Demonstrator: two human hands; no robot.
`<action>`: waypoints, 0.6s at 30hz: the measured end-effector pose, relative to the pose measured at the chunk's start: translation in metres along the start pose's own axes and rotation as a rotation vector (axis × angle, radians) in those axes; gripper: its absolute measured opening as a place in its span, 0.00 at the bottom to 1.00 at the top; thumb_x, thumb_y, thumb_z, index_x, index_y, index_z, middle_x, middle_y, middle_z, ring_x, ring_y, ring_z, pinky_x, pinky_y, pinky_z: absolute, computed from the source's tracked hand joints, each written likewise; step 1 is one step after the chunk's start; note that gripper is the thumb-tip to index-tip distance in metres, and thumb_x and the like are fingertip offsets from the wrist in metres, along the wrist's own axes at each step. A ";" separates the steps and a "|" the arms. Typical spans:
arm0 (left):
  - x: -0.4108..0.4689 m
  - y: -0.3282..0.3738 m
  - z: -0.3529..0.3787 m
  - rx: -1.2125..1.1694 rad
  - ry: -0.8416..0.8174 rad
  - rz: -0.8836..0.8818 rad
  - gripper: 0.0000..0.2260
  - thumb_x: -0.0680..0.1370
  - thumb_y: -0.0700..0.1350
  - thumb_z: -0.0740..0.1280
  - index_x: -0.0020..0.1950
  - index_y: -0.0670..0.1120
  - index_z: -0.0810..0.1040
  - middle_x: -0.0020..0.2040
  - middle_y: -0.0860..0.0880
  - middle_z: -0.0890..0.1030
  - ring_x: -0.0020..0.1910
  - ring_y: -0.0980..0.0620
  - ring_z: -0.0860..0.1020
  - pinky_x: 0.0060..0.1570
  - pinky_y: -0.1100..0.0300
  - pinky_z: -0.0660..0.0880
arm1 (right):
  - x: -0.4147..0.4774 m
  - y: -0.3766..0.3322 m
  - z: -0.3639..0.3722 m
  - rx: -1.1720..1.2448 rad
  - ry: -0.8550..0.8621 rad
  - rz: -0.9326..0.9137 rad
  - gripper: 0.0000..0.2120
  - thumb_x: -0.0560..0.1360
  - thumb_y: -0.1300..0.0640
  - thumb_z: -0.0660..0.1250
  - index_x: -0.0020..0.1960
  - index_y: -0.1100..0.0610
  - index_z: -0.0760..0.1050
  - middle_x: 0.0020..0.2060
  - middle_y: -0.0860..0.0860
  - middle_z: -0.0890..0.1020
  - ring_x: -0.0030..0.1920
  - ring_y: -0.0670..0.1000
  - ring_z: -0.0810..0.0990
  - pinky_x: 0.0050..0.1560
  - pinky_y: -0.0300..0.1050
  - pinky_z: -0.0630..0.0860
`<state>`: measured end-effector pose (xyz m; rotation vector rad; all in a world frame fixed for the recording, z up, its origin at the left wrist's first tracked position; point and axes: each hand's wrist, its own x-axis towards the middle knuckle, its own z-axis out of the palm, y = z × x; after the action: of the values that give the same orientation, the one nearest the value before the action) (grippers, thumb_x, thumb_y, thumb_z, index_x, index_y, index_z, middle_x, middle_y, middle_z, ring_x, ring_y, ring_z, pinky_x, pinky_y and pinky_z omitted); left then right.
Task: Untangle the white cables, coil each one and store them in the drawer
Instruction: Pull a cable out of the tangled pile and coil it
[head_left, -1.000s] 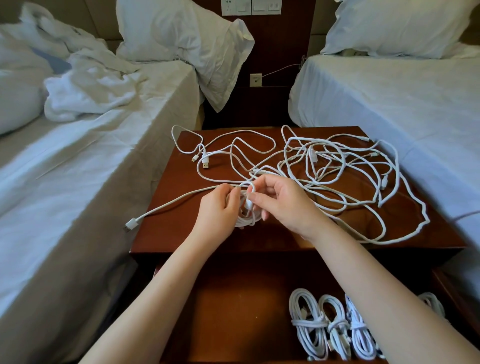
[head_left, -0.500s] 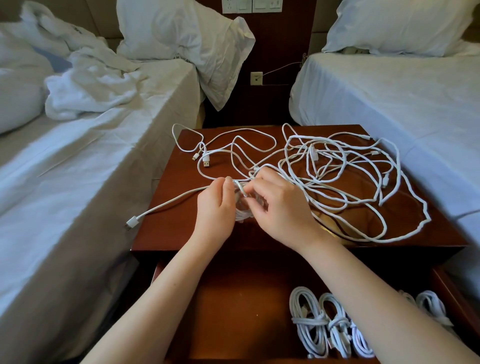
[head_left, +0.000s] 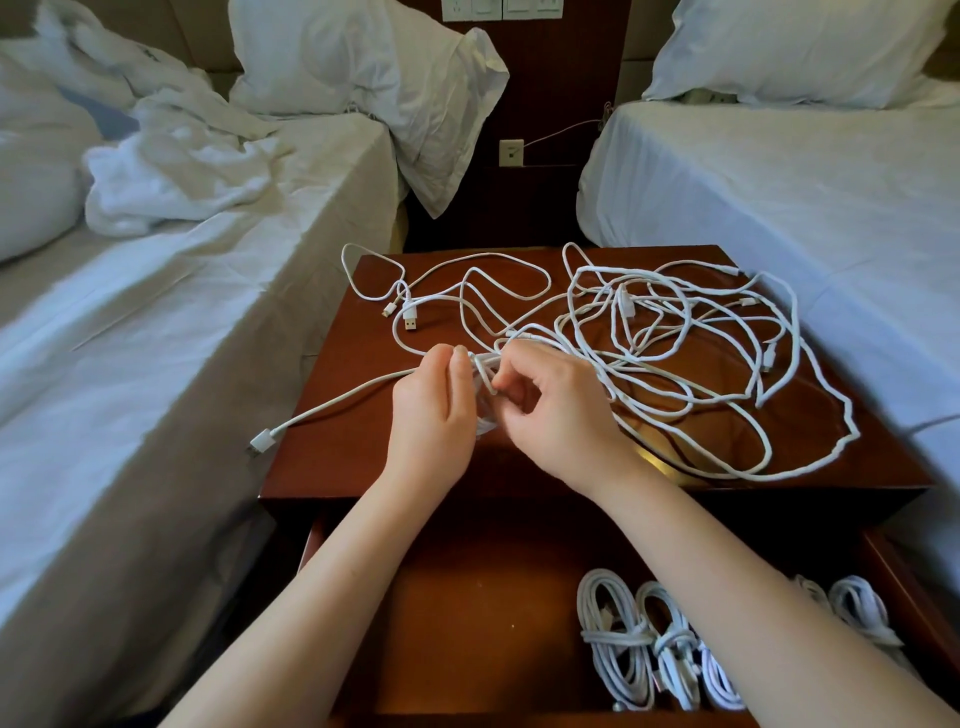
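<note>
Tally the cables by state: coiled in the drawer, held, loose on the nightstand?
Coiled bundles in drawer: 4 showing, forearm may hide more
Held bundle, left hand and right hand: 1
Loose tangle on nightstand: 1
Total: 6

Everything is seen through one wide-angle head-worn camera, aimed forward and down from close above the nightstand (head_left: 332, 462), with the open drawer (head_left: 467, 623) nearest and the left bed (head_left: 156, 338) and right bed (head_left: 779, 208) flanking.

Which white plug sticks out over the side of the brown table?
The white USB plug at the far left, past the brown wooden nightstand's edge; the other plugs lie on top of it.
</note>
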<state>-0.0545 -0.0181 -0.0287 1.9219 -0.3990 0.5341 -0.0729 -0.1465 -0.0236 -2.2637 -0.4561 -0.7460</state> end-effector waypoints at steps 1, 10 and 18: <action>0.000 0.000 0.000 0.005 0.005 0.015 0.17 0.82 0.37 0.56 0.35 0.52 0.66 0.29 0.55 0.68 0.30 0.64 0.71 0.31 0.72 0.66 | 0.001 0.001 -0.001 0.024 0.008 0.020 0.10 0.69 0.68 0.71 0.37 0.57 0.73 0.31 0.47 0.75 0.31 0.47 0.73 0.32 0.46 0.75; 0.000 -0.008 -0.002 0.019 -0.002 -0.001 0.12 0.83 0.38 0.55 0.41 0.42 0.72 0.31 0.54 0.71 0.32 0.64 0.73 0.32 0.71 0.67 | 0.003 0.000 -0.007 0.049 0.010 -0.091 0.08 0.74 0.56 0.69 0.37 0.59 0.79 0.32 0.47 0.77 0.32 0.45 0.74 0.31 0.41 0.73; 0.000 -0.004 -0.002 -0.012 0.033 0.055 0.12 0.80 0.44 0.53 0.41 0.42 0.71 0.31 0.56 0.71 0.32 0.63 0.72 0.31 0.71 0.66 | -0.002 0.004 -0.002 0.011 -0.004 -0.083 0.07 0.71 0.61 0.73 0.38 0.57 0.76 0.32 0.44 0.74 0.32 0.44 0.72 0.31 0.38 0.72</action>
<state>-0.0526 -0.0148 -0.0312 1.8925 -0.4337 0.5966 -0.0730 -0.1511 -0.0256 -2.2474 -0.5574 -0.7792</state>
